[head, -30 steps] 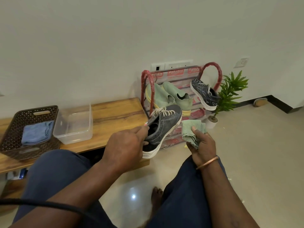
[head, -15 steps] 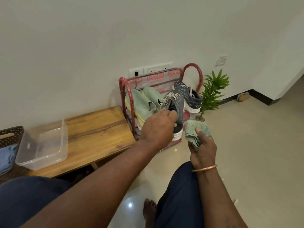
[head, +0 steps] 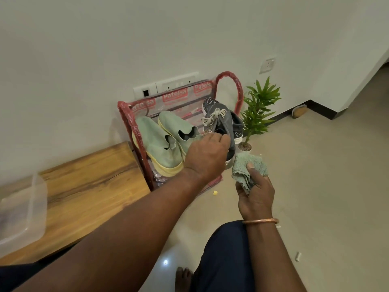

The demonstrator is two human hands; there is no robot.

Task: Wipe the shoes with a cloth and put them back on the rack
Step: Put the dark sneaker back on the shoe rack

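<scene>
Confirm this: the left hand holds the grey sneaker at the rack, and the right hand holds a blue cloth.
Wrong colour: the head view shows a green cloth, not blue. The left hand does hold the grey sneaker at the rack, the right hand the cloth.

White wall (head: 189,28), glossy beige floor (head: 326,186), wooden bench (head: 88,186), potted plant (head: 259,106).

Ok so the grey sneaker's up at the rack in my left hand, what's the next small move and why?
Probably lower the grey sneaker onto the top shelf of the rack, between the green slip-ons and the patterned dark shoe, then loosen the grip of your left hand. The sneaker hangs tilted over that gap, and your right hand only holds the cloth.
</scene>
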